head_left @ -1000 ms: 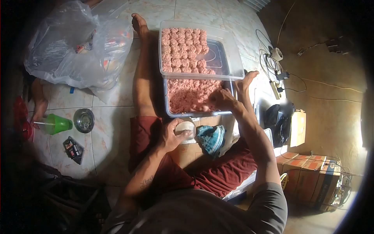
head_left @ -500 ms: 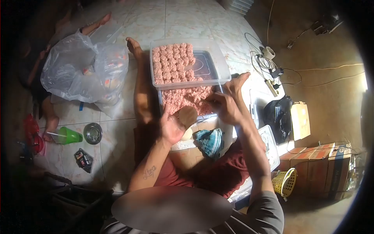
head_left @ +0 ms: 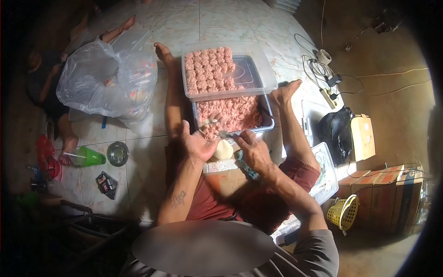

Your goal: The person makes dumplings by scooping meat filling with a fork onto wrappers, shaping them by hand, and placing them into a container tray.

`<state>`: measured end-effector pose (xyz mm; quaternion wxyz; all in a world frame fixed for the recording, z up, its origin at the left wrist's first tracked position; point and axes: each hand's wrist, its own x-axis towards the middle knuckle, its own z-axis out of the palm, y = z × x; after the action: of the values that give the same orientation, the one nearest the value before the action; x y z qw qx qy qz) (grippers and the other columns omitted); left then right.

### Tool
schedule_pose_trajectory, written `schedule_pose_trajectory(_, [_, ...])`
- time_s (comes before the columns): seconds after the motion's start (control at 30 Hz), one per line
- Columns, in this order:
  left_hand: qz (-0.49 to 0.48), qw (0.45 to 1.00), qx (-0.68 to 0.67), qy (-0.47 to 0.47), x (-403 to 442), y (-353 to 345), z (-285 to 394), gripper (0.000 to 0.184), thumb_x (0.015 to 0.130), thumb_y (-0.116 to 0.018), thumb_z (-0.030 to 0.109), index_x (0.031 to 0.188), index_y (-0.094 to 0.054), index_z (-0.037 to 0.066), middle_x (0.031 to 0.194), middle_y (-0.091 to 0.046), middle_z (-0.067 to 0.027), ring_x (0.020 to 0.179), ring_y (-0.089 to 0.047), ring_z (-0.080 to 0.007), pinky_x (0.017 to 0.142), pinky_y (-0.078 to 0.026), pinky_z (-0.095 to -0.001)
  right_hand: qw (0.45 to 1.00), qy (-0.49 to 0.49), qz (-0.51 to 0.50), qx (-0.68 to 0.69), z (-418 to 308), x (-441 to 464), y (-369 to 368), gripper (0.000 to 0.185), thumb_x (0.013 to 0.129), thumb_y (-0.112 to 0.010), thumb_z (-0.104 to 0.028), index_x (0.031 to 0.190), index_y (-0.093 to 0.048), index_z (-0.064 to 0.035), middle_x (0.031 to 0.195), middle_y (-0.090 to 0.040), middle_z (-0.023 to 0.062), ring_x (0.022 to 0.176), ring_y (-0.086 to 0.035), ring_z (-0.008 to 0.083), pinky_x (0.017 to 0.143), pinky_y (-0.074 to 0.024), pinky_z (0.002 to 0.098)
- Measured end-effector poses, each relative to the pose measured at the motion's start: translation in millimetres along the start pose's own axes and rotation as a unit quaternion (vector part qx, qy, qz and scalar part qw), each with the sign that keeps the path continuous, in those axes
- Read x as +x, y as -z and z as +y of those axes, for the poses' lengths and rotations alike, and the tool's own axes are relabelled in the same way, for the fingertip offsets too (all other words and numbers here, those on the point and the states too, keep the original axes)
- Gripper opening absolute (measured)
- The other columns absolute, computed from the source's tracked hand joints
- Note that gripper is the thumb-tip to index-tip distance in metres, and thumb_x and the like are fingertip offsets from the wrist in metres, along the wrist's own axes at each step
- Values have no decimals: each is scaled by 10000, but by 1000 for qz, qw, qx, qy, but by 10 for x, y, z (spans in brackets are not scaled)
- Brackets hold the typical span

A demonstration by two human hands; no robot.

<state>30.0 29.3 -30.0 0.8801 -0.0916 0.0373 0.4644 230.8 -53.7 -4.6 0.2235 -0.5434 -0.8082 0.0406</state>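
Note:
My left hand (head_left: 200, 144) is palm up, with a thin round wrapper under a lump of pink filling (head_left: 212, 131) on its fingers. My right hand (head_left: 254, 151) is closed round a small utensil (head_left: 227, 134), its tip at the filling. Just below lies a stack of pale round wrappers (head_left: 224, 150). Beyond my hands is a blue-rimmed tub (head_left: 271, 121) of loose pink filling. A clear plastic box (head_left: 272, 83) rests across its far part, with rows of pink dumplings on its left side. A blue cloth (head_left: 247, 167) is partly hidden behind my right hand.
At the left are a large plastic bag (head_left: 92, 78), a green cup (head_left: 92, 156), a glass ashtray (head_left: 117, 153) and a seated person (head_left: 44, 85). At the right are cables (head_left: 318, 64), a black bag (head_left: 336, 134), a yellow basket (head_left: 343, 212) and cardboard boxes (head_left: 383, 198).
My right hand has come from the tub towards my left palm with the utensil. Filling now lies on the wrapper, which my left hand picked up from the stack.

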Motion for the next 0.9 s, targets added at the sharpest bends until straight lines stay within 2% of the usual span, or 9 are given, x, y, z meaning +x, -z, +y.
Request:
schedule_pose_trajectory(0.1, [78, 993, 25, -89, -21, 166, 158, 957, 970, -403, 717, 1470, -407, -99, 1470, -505, -273, 1339, -507, -394, 1183, -350, -537, 998, -22, -36, 48, -77, -53, 188, 422, 815, -648, -44, 1236, -632, -19, 1123, -632, 186, 997, -640, 384, 804, -544, 481])
schedule_pose_trajectory(0.13, [41, 995, 41, -80, -47, 187, 178, 954, 970, -386, 725, 1443, -444, -101, 1396, -569, -261, 1283, -548, -395, 1167, -364, -544, 982, -114, -58, 138, -97, -47, 217, 392, 825, -625, -24, 1216, -642, -12, 1094, -632, 222, 1027, -631, 402, 814, -543, 485])
schedule_pose_trajectory(0.27, [-16, 999, 39, -17, -112, 81, -37, 957, 973, -352, 736, 1422, -456, -103, 1393, -558, -274, 1299, -530, -400, 1160, -371, -544, 971, -106, 2, 216, -323, 62, 48, 373, 857, -554, 29, 1210, -668, -7, 989, -657, 238, 980, -637, 423, 817, -550, 474])
schedule_pose_trajectory(0.4, [85, 995, 26, -43, -187, 286, 154, 944, 951, -417, 754, 1370, -486, -88, 1360, -573, -277, 1266, -545, -421, 1110, -419, -558, 974, -131, -86, 164, -441, 104, 375, 418, 857, -534, 37, 1247, -666, -27, 1056, -684, 190, 991, -636, 396, 813, -556, 463])
schedule_pose_trajectory(0.5, [27, 999, 19, 35, -285, 111, 27, 952, 944, -416, 767, 1367, -488, -83, 1385, -558, -282, 1300, -533, -410, 1124, -408, -564, 969, -132, -116, 175, -391, 22, 176, 417, 864, -541, 24, 1256, -668, -40, 1083, -689, 186, 987, -639, 396, 813, -559, 459])
schedule_pose_trajectory(0.53, [50, 998, 41, 15, -290, 148, 40, 947, 948, -428, 756, 1382, -470, -84, 1416, -537, -287, 1338, -510, -416, 1143, -391, -567, 977, -45, -117, 170, -296, 25, 198, 417, 874, -544, 12, 1265, -670, -60, 1086, -676, 228, 951, -646, 414, 808, -560, 469])
schedule_pose_trajectory(0.7, [66, 997, 47, 4, -371, 212, 86, 881, 977, -437, 705, 1400, -450, -68, 1465, -499, -281, 1371, -475, -437, 1165, -370, -562, 973, -93, -41, 206, -307, -29, 280, 412, 858, -683, -65, 1269, -674, -95, 907, -621, 155, 781, -645, 378, 684, -536, 456])
schedule_pose_trajectory(0.77, [100, 992, 77, 1, -366, 128, 62, 893, 980, -411, 709, 1348, -520, -97, 1455, -513, -296, 1398, -458, -422, 1188, -352, -530, 970, -106, -140, 168, -212, -68, 182, 415, 881, -550, -10, 1269, -674, -85, 1082, -669, 240, 904, -650, 434, 789, -571, 465])
schedule_pose_trajectory(0.9, [-34, 988, 152, 13, -392, 541, 265, 792, 1017, -379, 671, 1301, -580, -40, 1471, -525, -245, 1316, -550, -348, 1151, -396, -509, 922, -239, -5, 305, -365, 24, 257, 259, 996, -582, -112, 1210, -671, 1, 1015, -689, 206, 834, -680, 295, 754, -552, 399])
